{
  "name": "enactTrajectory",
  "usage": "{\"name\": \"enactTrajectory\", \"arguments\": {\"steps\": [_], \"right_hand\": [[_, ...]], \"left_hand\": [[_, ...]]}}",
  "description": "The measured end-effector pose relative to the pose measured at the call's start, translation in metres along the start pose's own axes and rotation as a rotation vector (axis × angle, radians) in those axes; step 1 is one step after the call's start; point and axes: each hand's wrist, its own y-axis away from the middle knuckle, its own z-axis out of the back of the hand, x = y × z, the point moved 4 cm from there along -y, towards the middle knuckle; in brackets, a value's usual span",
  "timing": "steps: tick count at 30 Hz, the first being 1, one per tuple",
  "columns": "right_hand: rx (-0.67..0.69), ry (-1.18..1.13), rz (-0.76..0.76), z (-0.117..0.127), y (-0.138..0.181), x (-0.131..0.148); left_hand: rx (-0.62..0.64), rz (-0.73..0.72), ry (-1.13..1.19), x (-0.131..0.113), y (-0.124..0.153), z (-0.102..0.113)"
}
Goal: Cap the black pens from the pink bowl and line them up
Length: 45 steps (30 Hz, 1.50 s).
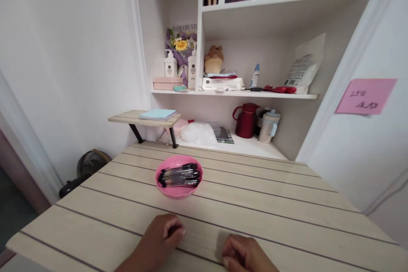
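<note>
My left hand (162, 238) rests on the wooden table in a loose fist, its fingers curled in and nothing visible inside. To its right my right hand (245, 255) lies near the table's front edge, also curled closed, with no object showing in it. The two hands are apart. Just beyond my left hand stands a pink bowl (172, 196) with a wavy rim. Several clear-barrelled pens (180, 174) with black caps lie side by side in the bowl. Neither hand touches the bowl or the pens.
A small raised shelf (124, 117) on black legs holds light blue paper sheets (157, 114) at the table's back left. Behind the table, a white shelf unit (270, 94) carries bottles, a red jug (246, 121) and a speckled cup (269, 127). A pink note (366, 96) sticks to the right wall.
</note>
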Motion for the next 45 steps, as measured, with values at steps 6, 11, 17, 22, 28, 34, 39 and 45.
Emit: {"name": "enactTrajectory", "arguments": {"steps": [6,11,17,22,28,34,39,45], "right_hand": [[-0.373,-0.137,0.02,0.059,0.003,0.024],[-0.661,-0.469,0.174,0.104,-0.006,0.053],[-0.611,-0.659,0.23,0.137,-0.016,0.058],[-0.707,-0.683,0.214,0.151,-0.008,0.042],[-0.813,-0.658,0.186,0.151,-0.006,0.016],[-0.891,-0.64,0.182,0.155,-0.005,0.01],[-0.893,-0.604,0.151,0.153,-0.008,0.006],[-0.876,-0.507,0.101,0.14,-0.017,-0.006]], "left_hand": [[-0.186,0.036,0.266,-0.04,-0.042,0.023],[-0.329,-0.024,0.405,-0.078,-0.084,0.022],[-0.352,0.018,0.35,-0.09,-0.11,0.012],[-0.329,0.038,0.341,-0.084,-0.116,-0.004],[-0.267,-0.028,0.217,-0.083,-0.116,-0.027],[-0.294,-0.024,0.187,-0.069,-0.116,-0.028],[-0.249,0.011,0.32,-0.058,-0.117,-0.021],[-0.207,0.033,0.455,-0.061,-0.11,-0.029]]}}
